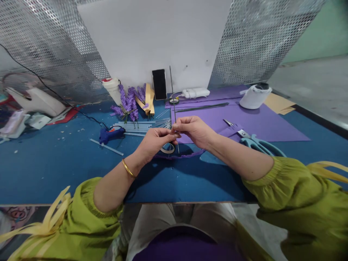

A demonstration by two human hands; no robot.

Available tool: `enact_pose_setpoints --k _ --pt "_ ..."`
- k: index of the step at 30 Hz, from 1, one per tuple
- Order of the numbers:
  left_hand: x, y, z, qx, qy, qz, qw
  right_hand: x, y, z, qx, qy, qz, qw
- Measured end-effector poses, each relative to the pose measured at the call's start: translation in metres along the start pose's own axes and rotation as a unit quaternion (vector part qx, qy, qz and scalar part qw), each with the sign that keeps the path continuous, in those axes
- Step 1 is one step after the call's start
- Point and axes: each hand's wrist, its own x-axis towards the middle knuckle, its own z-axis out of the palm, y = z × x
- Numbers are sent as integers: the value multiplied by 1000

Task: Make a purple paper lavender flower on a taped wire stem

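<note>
- Left hand (154, 144) and right hand (195, 131) both pinching thin dark wire (171, 81), near upright.
- Wire held above bench (67, 174), back from front edge.
- Scissors (258, 143) by right forearm.

Phone (159, 84): dark-screened, upright at the back of the bench (67, 170), in front of the white board (160, 36)
White cup (112, 90): red at its rim, left of the phone
White tub (253, 98): dark-topped, toward the right
Silver sheeting (239, 43): dotted, both sides of the white board
Green wall (324, 32): far right
</note>
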Motion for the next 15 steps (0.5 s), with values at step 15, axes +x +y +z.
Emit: enact_pose_setpoints --k 15 --pt "1 -4 1 -39 14 10 999 3 4 -1 -24 22 -29 999"
